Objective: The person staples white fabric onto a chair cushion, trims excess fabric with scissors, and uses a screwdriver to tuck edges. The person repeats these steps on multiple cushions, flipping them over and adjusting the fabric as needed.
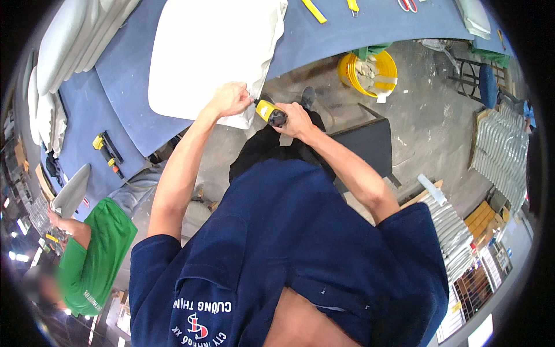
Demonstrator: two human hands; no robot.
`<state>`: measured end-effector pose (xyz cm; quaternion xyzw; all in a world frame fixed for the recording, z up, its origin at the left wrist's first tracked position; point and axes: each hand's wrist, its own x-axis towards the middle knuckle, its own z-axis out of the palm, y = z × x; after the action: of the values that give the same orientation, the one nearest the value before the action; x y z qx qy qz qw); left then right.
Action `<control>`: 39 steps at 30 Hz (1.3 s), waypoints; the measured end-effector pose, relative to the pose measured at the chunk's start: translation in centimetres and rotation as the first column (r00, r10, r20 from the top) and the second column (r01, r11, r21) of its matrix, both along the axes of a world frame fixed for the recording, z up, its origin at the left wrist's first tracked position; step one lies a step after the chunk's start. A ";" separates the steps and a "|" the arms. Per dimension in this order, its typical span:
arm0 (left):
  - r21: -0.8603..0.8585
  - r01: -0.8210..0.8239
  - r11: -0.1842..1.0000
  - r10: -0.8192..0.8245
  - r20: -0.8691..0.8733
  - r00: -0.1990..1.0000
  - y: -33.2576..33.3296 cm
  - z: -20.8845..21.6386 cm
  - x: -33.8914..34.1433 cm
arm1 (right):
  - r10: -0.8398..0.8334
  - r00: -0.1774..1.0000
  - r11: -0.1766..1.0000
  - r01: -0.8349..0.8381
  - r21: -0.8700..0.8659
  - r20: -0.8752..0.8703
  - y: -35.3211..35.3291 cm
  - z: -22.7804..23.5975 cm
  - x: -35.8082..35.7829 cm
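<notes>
A white padded panel [208, 52] with a loose, wrinkled cloth edge lies on the blue table, its near corner jutting over the table's edge. My left hand [233, 99] is closed at that edge, fingers pinching the white cloth. In my right hand [296, 120] is a yellow and black staple gun [270, 113], its nose close to the cloth beside my left fingers. Whether the nose touches the panel I cannot tell.
On the blue table [118, 104] lie a second staple gun [107, 151], a yellow cutter [314, 10], red-handled scissors [407, 4] and stacked pale panels [87, 34]. A yellow bucket [347, 72] holds scraps. A black chair [361, 147] stands right; a co-worker in green [101, 254] works left.
</notes>
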<state>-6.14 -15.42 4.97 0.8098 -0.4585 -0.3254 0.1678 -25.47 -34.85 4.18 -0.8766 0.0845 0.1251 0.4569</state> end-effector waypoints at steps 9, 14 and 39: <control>0.019 0.094 0.995 -0.096 0.210 0.973 1.1 1.0 -2.2 | 0.030 0.999 1.000 -0.030 -0.001 0.012 -0.5 2.1 -0.1; 0.028 0.147 0.989 -0.148 0.022 0.989 0.9 0.7 -0.1 | 0.056 0.998 0.998 -0.055 0.027 -0.042 -0.2 2.5 -0.2; -0.042 0.082 0.996 -0.082 -0.012 0.997 2.3 -0.3 -0.6 | 0.049 0.997 0.998 -0.046 0.048 -0.051 1.1 1.3 -1.3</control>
<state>-6.77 -13.11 4.63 0.7843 -0.4967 -0.3281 0.1744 -26.79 -33.79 5.50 -0.8639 0.0728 0.1609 0.4717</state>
